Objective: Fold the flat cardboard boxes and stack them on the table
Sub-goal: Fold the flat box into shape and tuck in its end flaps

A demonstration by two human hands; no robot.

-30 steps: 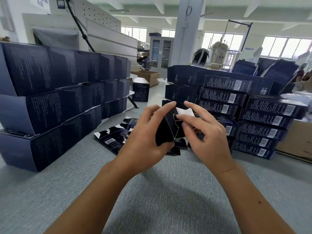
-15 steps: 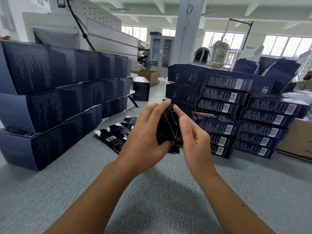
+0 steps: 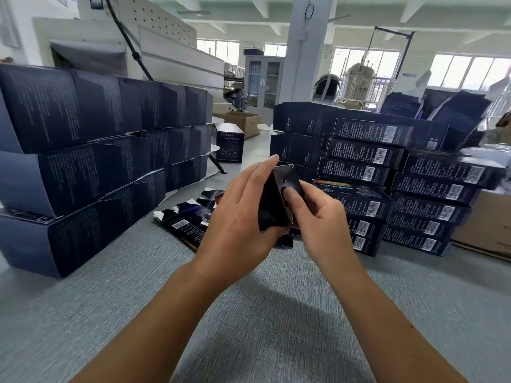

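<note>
Between left hand [image 3: 240, 218] and right hand [image 3: 324, 217]: box [image 3: 272, 201]

the box [image 3: 276, 200] end has gone from white to closed dark — the right hand [image 3: 323, 217] now presses a thumb there.

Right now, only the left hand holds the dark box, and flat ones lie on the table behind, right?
Not quite: in the head view, both the left hand and the right hand hold the dark box. Flat ones do lie on the table behind.
</note>
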